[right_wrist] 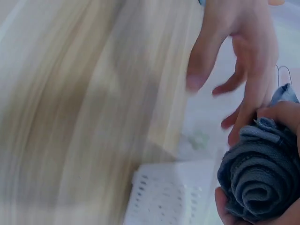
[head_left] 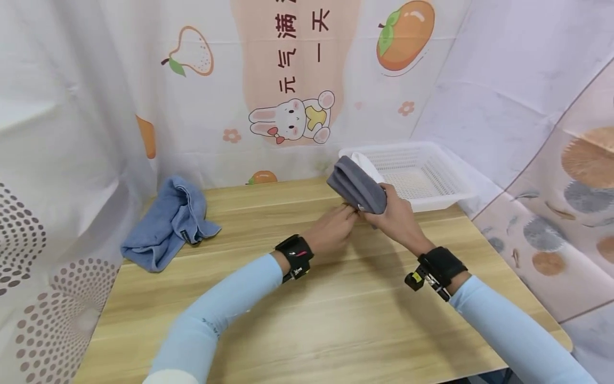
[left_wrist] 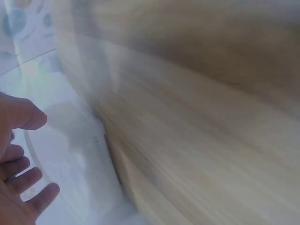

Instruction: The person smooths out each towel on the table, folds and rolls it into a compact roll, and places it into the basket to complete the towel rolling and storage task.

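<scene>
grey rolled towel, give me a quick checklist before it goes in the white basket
1. Grip: the right hand is curled round the grey rolled towel. Ok.
2. Roll holding together: the right wrist view shows a tight spiral at its end. Ok.
3. Left hand out of the way: its fingers are straight, fingertips near the roll's lower end; whether they touch is unclear. Cannot tell.
4. Room in the white basket: something white lies at its left end, the rest looks free. Ok.
5. Path: the roll is lifted off the wooden table, just beside the basket. Ok.
6. Blue towel: it lies crumpled at the far left, well apart. Ok.
</scene>
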Tool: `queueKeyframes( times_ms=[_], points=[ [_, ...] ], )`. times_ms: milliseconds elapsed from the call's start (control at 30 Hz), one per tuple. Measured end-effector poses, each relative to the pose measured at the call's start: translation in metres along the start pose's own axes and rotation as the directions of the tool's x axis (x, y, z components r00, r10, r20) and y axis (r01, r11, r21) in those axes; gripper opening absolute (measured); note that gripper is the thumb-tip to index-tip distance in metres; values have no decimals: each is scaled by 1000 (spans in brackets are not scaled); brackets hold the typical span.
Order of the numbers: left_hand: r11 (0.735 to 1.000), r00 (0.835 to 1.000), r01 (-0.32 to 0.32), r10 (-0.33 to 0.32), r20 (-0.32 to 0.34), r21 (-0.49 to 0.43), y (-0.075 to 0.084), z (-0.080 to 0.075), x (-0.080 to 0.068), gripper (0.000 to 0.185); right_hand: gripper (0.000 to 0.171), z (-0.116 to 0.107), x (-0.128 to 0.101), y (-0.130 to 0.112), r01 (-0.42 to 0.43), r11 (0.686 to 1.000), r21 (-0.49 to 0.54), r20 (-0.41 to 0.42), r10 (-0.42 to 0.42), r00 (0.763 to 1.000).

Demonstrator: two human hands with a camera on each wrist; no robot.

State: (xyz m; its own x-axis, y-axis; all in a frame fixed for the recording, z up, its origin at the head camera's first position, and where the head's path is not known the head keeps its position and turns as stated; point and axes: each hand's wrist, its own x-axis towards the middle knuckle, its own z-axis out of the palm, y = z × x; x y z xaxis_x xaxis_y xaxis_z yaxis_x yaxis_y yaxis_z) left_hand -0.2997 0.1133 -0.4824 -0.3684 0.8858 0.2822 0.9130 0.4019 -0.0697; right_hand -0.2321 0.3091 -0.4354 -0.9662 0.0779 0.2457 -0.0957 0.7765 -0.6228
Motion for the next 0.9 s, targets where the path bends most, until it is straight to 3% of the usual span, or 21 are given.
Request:
queueKeyframes(
  times_ms=[100, 233, 367, 600, 900],
  points=[
    [994, 999, -30, 27, 24, 107, 0, 1, 12, 31, 90, -2, 6, -4, 5, 1000, -2, -27, -5, 1000],
    [980, 998, -32, 42, -51, 195, -1, 4, 20, 23, 91, -4, 10, -6, -4, 1000, 5, -34, 5, 999],
    [983, 992, -11, 33, -119, 181, -3, 7, 25, 25, 91, -5, 13, -7, -14, 1000, 5, -52, 14, 999],
    [993, 984, 9, 13, -175, 121, -10, 4, 33, 23, 90, -4, 23, -13, 16, 1000, -13, -52, -17, 998],
    [977, 973, 9, 41, -229, 211, -5, 6, 34, 21, 90, -5, 31, -18, 11, 1000, -22, -36, -12, 999]
  ],
)
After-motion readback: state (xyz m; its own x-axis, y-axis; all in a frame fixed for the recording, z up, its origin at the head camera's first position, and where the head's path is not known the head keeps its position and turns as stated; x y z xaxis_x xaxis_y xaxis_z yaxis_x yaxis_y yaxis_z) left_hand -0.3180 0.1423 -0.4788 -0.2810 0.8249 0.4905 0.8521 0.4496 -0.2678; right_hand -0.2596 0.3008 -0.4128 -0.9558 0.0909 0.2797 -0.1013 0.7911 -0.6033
